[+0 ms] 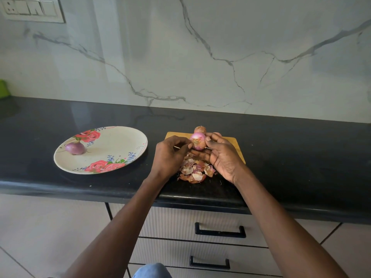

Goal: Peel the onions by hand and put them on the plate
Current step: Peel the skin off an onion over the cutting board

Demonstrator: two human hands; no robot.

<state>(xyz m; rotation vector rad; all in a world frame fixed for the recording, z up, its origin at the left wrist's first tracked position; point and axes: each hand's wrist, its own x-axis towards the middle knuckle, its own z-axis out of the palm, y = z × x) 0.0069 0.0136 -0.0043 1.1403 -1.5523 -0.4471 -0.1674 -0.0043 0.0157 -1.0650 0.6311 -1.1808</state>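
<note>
Over cutting board: right hand cradling red onion, root end facing up for peeling
Left hand: fingertips pinching skin at root
Floral plate: holding 1 peeled onion

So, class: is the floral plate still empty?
No: one peeled purple onion already lies on the round floral plate, near its left rim.

A home kitchen: black stone counter, marble-look backsplash behind it, handled drawers below (switch panel above).
</note>
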